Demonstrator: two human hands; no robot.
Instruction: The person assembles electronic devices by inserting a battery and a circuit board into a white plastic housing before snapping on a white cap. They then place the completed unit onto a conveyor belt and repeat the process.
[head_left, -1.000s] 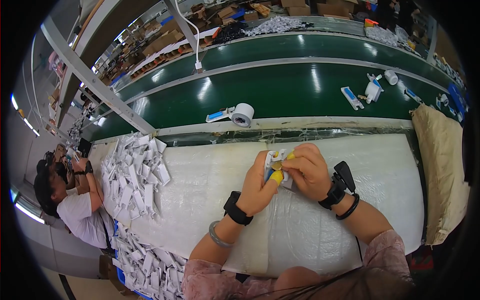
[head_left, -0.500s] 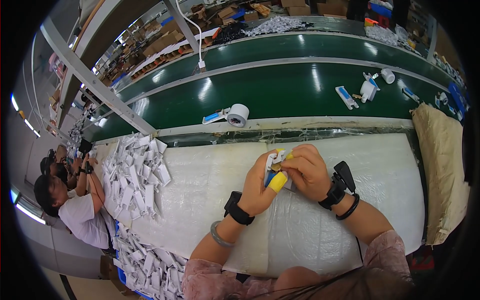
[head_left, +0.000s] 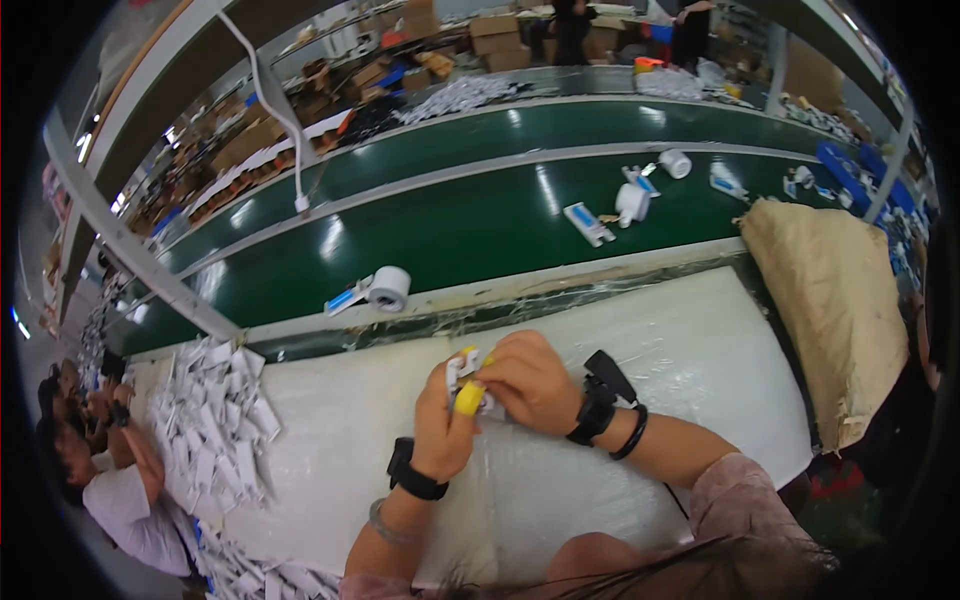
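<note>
My left hand (head_left: 442, 428), with yellow covers on the thumb and a fingertip, is closed around a small white plastic part (head_left: 454, 374). My right hand (head_left: 537, 386) meets it from the right, its thumb and fingers pinched at the part's edge. Fingers hide most of the part and whatever the right fingertips may hold. Both hands are above the plastic-covered worktop (head_left: 340, 430). To the left lies a heap of white plastic pieces (head_left: 215, 430).
Beyond the worktop runs a green conveyor belt (head_left: 450, 236), carrying a white roll (head_left: 388, 288) beside a white-and-blue part (head_left: 347, 299). More such parts (head_left: 588, 224) sit farther right. A tan cloth-like bundle (head_left: 830, 310) borders the right side. A co-worker (head_left: 135, 500) is at far left.
The view has swung right, so the belt, heap and hands appear farther left. Both hands stay together on the white part; the blue piece seen between them is now hidden.
</note>
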